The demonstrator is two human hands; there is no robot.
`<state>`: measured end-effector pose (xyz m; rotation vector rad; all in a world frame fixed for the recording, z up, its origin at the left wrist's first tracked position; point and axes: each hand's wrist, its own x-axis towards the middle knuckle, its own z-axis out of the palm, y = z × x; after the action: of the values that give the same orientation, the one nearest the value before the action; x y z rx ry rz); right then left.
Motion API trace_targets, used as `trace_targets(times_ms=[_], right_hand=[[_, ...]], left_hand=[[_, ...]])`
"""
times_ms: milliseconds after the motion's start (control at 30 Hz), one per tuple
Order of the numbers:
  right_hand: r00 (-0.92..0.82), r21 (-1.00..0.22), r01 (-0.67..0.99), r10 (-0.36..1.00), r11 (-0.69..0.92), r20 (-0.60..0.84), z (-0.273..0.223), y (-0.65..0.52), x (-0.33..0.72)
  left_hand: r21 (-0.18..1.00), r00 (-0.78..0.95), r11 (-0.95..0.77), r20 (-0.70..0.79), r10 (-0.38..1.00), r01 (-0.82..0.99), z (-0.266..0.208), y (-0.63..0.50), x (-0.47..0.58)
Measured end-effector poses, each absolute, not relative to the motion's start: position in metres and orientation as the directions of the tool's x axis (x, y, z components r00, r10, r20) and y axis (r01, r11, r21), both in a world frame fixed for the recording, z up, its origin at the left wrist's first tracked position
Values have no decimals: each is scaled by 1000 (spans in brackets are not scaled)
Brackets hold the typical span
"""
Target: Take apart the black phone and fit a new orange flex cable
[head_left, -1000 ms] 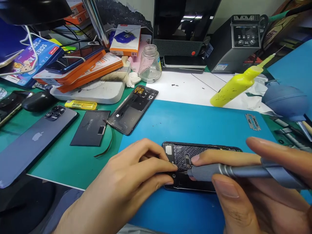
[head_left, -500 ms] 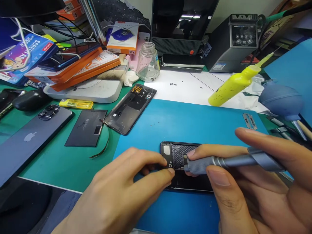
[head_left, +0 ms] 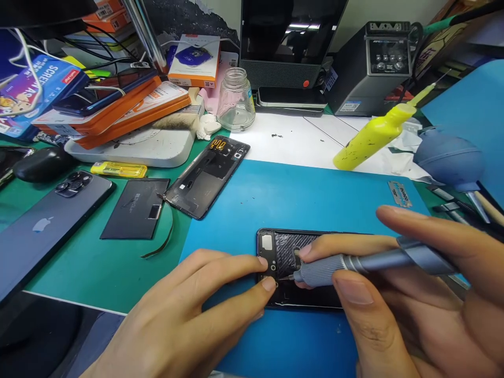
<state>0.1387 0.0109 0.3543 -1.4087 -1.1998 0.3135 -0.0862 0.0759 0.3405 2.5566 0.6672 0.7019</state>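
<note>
An opened phone (head_left: 305,300) lies on the blue mat, its dark inside facing up and a pale square part near its left end. My left hand (head_left: 197,304) rests at that end, its thumb and forefinger pressed on the phone and a little apart; the other fingers are partly hidden. Held in my right hand (head_left: 397,299) is a slim grey precision screwdriver (head_left: 321,270) with a knurled grip. Its thin tip points left, close to my left thumb, over the phone's lower left part. My right hand covers the phone's right side.
Left of the blue mat (head_left: 291,194) lie a detached back cover (head_left: 208,178), a flat black part (head_left: 136,208) with a ribbon cable, and a large phone (head_left: 55,226). Behind stand a glass jar (head_left: 236,102), a yellow bottle (head_left: 370,137) and a blue air blower (head_left: 449,160).
My left thumb and forefinger have spread slightly, with the thumb lower on the phone. The screwdriver tip has shifted slightly left and down. The whole view has moved a little.
</note>
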Motion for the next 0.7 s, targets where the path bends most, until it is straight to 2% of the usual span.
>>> trace_targets(times_ms=[167,267,400,700], right_hand=[[380,-839,480,800,258,463,353,13,143],[385,-865,452,827,218,410,355,14,144],[384,-866,447,827,224,412,358,12,144],[446,-882,434,806,187,390,359,12,140]], left_hand=[[502,744,-798,379,550,335,342,78,-85],[505,749,-797,374,548,331,341,77,-84],[539,732,-767,355,582,349,336,75,-86],[596,734,-736,334,592,322,333,75,-90]])
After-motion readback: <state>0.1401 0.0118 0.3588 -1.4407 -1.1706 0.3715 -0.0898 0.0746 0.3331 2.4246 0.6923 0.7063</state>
